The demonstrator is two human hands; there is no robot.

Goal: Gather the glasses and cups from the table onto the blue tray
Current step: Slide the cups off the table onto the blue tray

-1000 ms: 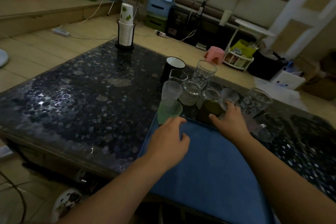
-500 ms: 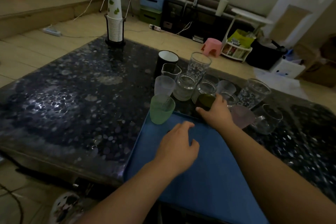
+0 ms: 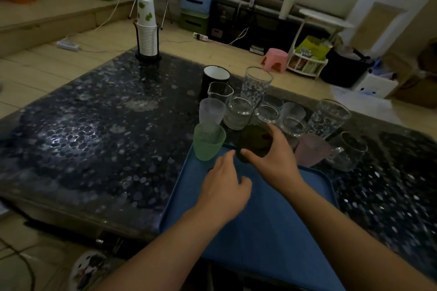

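A blue tray (image 3: 264, 227) lies on the dark pebble-patterned table (image 3: 94, 139) in front of me. My right hand (image 3: 274, 160) grips a dark green glass (image 3: 254, 140) over the tray's far edge. My left hand (image 3: 224, 186) hovers over the tray with relaxed fingers, holding nothing. A light green cup (image 3: 208, 142) stands at the tray's far left corner. Behind it are a frosted cup (image 3: 211, 113), a black mug (image 3: 215, 78), a tall patterned glass (image 3: 256, 85), several clear glasses (image 3: 238, 113), a pink cup (image 3: 312, 152) and a clear mug (image 3: 350, 151).
A stack of paper cups in a black holder (image 3: 146, 30) stands at the table's far edge. Beyond the table the floor holds a pink stool (image 3: 275, 59), storage boxes, a power strip and cables. The table's near edge runs close under my forearms.
My right hand has closed round the dark green glass and brought it from among the other glasses toward the tray. My left hand has drawn back from the light green cup.
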